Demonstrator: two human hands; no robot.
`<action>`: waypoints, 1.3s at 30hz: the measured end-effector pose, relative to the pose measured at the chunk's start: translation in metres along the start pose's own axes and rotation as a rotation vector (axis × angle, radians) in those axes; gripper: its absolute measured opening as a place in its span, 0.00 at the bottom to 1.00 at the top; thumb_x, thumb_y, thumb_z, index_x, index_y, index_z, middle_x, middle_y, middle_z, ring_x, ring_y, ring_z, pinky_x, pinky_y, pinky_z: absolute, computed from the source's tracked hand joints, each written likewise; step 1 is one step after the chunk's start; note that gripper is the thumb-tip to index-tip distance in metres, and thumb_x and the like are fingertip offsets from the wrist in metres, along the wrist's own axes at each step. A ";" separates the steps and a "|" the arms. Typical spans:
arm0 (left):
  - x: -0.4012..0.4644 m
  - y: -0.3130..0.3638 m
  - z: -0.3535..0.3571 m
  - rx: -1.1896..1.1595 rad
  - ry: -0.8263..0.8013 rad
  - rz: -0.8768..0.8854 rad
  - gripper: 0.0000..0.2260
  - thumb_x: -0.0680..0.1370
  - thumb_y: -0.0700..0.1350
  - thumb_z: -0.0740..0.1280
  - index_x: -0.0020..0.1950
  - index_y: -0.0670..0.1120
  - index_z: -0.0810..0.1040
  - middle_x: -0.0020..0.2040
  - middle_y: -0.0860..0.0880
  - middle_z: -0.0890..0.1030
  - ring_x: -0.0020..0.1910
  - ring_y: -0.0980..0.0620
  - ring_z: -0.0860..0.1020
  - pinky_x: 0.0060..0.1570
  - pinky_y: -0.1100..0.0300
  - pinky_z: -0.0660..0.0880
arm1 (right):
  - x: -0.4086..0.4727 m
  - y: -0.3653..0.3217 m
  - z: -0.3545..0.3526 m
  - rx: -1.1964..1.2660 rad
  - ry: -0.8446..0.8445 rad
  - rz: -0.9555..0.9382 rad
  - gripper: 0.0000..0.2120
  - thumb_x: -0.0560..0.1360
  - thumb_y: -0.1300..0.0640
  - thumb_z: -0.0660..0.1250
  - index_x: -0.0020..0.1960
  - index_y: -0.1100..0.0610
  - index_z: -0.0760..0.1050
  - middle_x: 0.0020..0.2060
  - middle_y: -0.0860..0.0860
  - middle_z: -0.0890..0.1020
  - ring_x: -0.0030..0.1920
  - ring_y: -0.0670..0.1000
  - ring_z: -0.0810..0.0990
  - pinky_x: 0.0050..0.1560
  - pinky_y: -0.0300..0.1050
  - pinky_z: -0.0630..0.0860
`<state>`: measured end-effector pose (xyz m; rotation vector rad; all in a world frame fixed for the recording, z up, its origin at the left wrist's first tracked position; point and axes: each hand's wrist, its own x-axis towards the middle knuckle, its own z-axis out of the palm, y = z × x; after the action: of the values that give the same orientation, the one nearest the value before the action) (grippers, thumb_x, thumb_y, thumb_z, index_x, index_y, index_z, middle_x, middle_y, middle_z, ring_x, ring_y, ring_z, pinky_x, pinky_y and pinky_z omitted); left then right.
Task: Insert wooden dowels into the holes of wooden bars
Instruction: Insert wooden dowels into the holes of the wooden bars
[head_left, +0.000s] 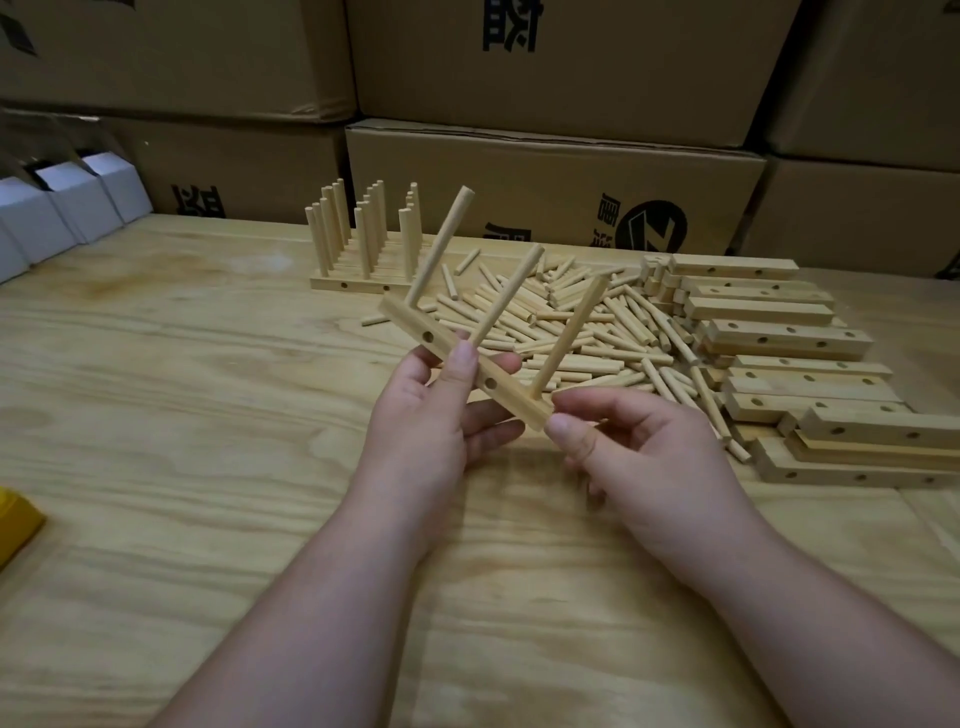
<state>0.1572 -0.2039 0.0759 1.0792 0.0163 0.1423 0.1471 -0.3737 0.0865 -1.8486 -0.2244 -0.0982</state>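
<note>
Here the left hand (441, 410) grips a wooden bar (467, 364) near its middle, thumb pressed on the near face and fingers curled behind it, so that the bar is held tilted above the table (208, 415), its far end up and to the left. The right hand (639, 452) pinches the bar's lower near end between thumb and forefinger; its other fingers curl loosely and are partly hidden behind the palm. Three dowels stand in the bar: a far dowel (441, 244), a middle dowel (506, 296) whose foot is covered by the left thumb, and a near dowel (569, 338). Two open holes show on the bar's side face, and how deep the dowels sit cannot be told.

Just beyond the hands lies a loose heap of dowels (571, 322). To its right bare bars (779, 338) are stacked in rows; the lower ones are partly buried, and the nearest run off toward the right edge. Behind and left stand finished bars with upright dowels (363, 234), overlapping so their count is unclear. A yellow object (15, 519) is cut off at the left edge, and white boxes (52, 208) sit at far left. Cardboard cartons (545, 182) wall off the back, their print only partly readable
</note>
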 end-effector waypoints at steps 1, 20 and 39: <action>0.000 0.000 0.000 -0.001 -0.006 -0.006 0.12 0.84 0.50 0.62 0.64 0.47 0.73 0.53 0.45 0.87 0.48 0.42 0.87 0.42 0.53 0.83 | 0.000 0.000 0.002 -0.003 0.011 -0.008 0.08 0.71 0.53 0.77 0.50 0.46 0.84 0.40 0.42 0.86 0.36 0.54 0.81 0.38 0.49 0.82; 0.022 0.003 -0.018 -0.443 0.502 -0.053 0.19 0.85 0.45 0.62 0.76 0.48 0.67 0.64 0.45 0.81 0.63 0.46 0.81 0.63 0.48 0.77 | 0.108 -0.021 0.068 -0.370 -0.166 -0.043 0.04 0.68 0.52 0.80 0.39 0.48 0.85 0.39 0.40 0.85 0.41 0.39 0.83 0.44 0.37 0.79; 0.028 0.001 -0.017 -0.622 0.635 -0.079 0.08 0.83 0.42 0.63 0.61 0.50 0.76 0.44 0.43 0.86 0.41 0.44 0.87 0.29 0.56 0.79 | 0.241 0.010 0.145 -0.763 -0.094 -0.237 0.03 0.75 0.53 0.72 0.43 0.49 0.83 0.38 0.43 0.78 0.47 0.50 0.78 0.45 0.41 0.69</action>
<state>0.1839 -0.1847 0.0698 0.3791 0.5515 0.3857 0.3777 -0.2127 0.0797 -2.5807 -0.5257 -0.2931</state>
